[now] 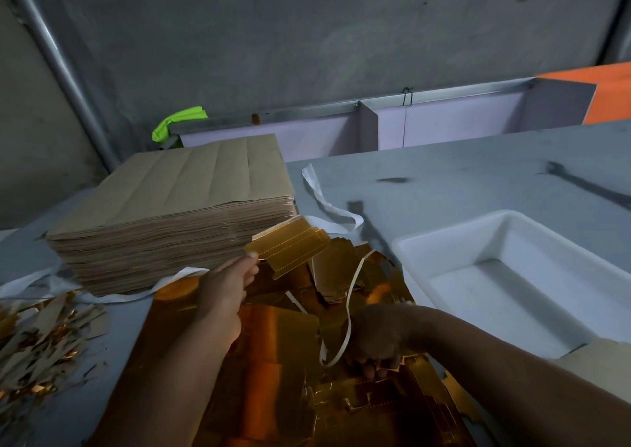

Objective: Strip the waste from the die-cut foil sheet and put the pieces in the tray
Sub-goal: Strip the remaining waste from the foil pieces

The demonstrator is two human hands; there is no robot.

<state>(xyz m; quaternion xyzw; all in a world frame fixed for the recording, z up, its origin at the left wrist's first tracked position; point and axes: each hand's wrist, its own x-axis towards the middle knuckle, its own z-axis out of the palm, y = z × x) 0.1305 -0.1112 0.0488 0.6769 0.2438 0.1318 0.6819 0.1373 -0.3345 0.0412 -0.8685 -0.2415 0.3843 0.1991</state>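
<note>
A shiny gold die-cut foil sheet (269, 371) lies on the grey table in front of me. My left hand (222, 293) pinches a gold die-cut piece (290, 250) by its corner and holds it up above the sheet. Lower right, my right hand (375, 340) grips the torn gold foil with its fingers curled under, and a thin white strip (348, 313) loops up beside it. The white plastic tray (440, 238) stands to the right; nothing shows inside it.
A thick stack of brown card sheets (177, 204) stands at the back left. Gold and brown waste scraps (37, 340) pile at the left edge. White strips (324, 200) lie behind the foil. Purple partitions (368, 125) line the back.
</note>
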